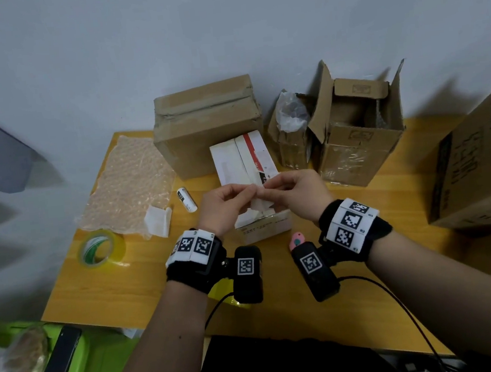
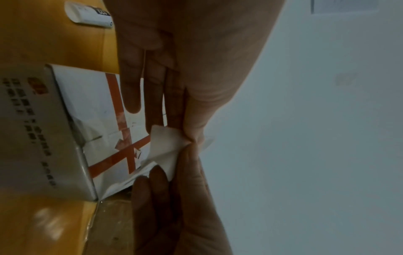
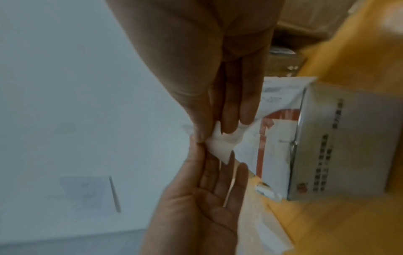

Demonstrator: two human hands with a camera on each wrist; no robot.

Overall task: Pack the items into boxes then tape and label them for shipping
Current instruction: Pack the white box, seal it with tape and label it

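Observation:
A white box with red stripes [image 1: 245, 167] [image 2: 87, 103] [image 3: 277, 155] lies on the yellow table [image 1: 128, 289] in front of me. Just above its near end, both hands pinch a small white label [image 1: 260, 205] [image 2: 165, 146] [image 3: 220, 146] between thumb and forefinger. My left hand [image 1: 249, 190] [image 2: 191, 138] grips its left part. My right hand [image 1: 264, 190] [image 3: 200, 136] grips the right part, thumb tip to thumb tip. The label is curled, and one layer looks partly peeled from the other. The other fingers of both hands are stretched out.
A tape roll [image 1: 101, 249], bubble wrap [image 1: 126, 186], a torn backing sheet [image 1: 157, 221] and a label roll [image 1: 186, 199] lie to the left. A sealed carton [image 1: 204, 123] and open cartons [image 1: 356, 131] stand behind, a big carton [image 1: 474, 155] to the right. A pink cutter [image 1: 296, 239] lies near my right wrist.

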